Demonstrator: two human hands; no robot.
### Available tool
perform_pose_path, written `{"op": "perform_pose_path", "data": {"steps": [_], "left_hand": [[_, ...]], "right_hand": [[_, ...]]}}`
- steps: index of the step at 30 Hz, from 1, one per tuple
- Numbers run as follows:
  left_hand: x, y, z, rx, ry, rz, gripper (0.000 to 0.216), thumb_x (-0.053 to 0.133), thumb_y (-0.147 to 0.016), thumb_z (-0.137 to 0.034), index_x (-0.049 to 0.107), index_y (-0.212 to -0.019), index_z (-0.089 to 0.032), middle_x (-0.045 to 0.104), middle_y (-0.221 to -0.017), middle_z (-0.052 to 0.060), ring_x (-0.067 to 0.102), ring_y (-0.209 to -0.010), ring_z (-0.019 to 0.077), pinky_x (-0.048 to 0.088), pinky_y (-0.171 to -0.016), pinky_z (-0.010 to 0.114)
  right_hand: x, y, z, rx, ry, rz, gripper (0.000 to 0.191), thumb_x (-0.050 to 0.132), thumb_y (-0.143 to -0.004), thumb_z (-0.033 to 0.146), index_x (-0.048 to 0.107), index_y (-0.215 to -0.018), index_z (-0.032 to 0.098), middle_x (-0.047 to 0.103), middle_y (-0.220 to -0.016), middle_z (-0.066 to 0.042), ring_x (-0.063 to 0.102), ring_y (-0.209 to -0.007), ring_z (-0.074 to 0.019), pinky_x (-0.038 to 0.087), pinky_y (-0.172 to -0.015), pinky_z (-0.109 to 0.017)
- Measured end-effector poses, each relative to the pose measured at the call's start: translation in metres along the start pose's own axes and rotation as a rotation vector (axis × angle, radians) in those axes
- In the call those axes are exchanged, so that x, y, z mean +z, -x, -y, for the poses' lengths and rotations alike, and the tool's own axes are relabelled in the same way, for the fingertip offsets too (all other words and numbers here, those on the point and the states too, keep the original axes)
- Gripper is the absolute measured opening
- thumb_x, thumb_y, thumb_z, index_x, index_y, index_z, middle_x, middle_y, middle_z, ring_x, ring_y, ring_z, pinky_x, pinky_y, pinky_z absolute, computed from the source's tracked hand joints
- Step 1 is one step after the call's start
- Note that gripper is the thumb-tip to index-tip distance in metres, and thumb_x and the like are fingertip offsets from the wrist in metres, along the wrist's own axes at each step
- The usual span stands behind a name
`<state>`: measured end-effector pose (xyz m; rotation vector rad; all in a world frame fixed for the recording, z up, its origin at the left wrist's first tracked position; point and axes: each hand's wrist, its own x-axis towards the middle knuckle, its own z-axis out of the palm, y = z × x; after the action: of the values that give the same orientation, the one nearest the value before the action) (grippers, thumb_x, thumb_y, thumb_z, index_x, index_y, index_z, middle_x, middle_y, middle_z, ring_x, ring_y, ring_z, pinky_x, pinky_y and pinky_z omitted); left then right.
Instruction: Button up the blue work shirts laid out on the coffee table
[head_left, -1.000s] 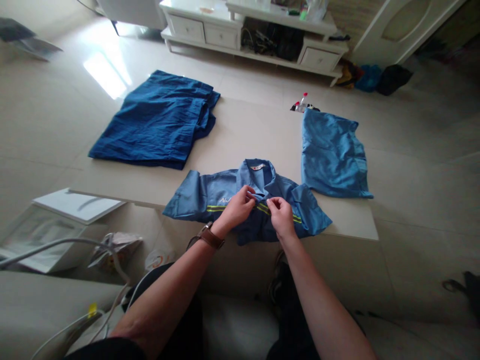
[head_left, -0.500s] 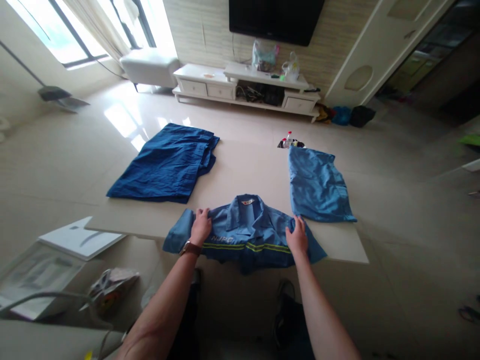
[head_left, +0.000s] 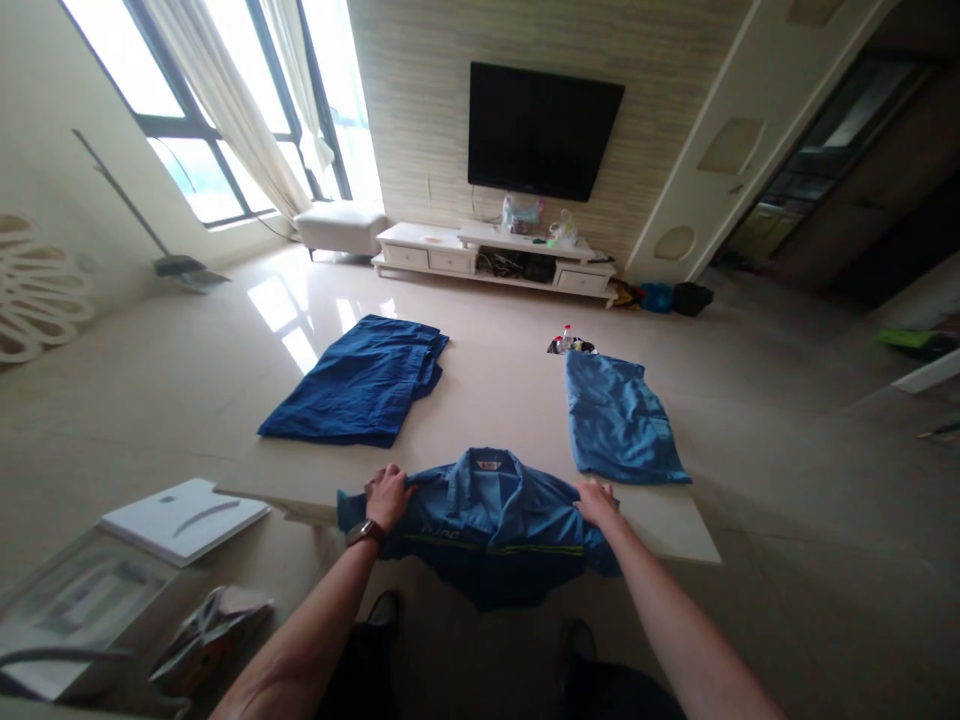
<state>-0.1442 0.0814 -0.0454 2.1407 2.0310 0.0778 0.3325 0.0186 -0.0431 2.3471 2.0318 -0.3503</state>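
Daylight pours from windows (head_left: 135,60) at ten o'clock — glaring in patches on the glossy floor (head_left: 274,302) — while four o'clock lies dim; edges stretch, details blur softly.

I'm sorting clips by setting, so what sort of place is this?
Probably a living room in a home: a television hangs on the wall above a low white cabinet, and curtains hang by tall windows.

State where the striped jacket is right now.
In the head view, the striped jacket is at lower centre, along the near edge of the table, its body between the left hand and right hand.
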Motion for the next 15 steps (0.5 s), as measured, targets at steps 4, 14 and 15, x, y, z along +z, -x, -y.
{"op": "perform_pose_path", "data": {"steps": [4, 14, 15], "left_hand": [[-0.011, 0.021, 0.017, 0.124, 0.22, 0.047, 0.031, 0.039, -0.1, -0.04, 0.062, -0.096, -0.02, 0.067, -0.107, 0.011, 0.063, -0.101, 0.0247, 0.047, -0.096, 0.038], [-0.103, 0.103, 0.043, 0.124, 0.643, 0.014, 0.054, 0.049, -0.086, -0.071, 0.071, -0.093, -0.023, 0.077, -0.096, 0.004, 0.068, -0.097, 0.0282, 0.052, -0.091, 0.035], [-0.117, 0.106, 0.042, 0.121, 0.65, 0.02, 0.055, 0.05, -0.084, -0.072, 0.071, -0.088, -0.022, 0.077, -0.09, 0.004, 0.068, -0.092, 0.028, 0.053, -0.086, 0.034]], "right_hand": [[-0.008, 0.038, 0.002, -0.016, -0.078, -0.09, 0.022, 0.055, -0.092, 0.022, 0.073, -0.106, 0.023, 0.075, -0.112, -0.01, 0.067, -0.109, -0.0236, 0.048, -0.094, -0.033], [-0.077, 0.166, -0.018, -0.133, -0.445, -0.454, 0.033, 0.05, -0.094, 0.052, 0.075, -0.093, 0.031, 0.077, -0.091, -0.01, 0.074, -0.088, -0.0325, 0.057, -0.078, -0.043], [-0.09, 0.171, -0.016, -0.147, -0.449, -0.468, 0.033, 0.051, -0.094, 0.053, 0.075, -0.091, 0.031, 0.077, -0.088, -0.01, 0.074, -0.085, -0.0325, 0.056, -0.078, -0.043]]}}
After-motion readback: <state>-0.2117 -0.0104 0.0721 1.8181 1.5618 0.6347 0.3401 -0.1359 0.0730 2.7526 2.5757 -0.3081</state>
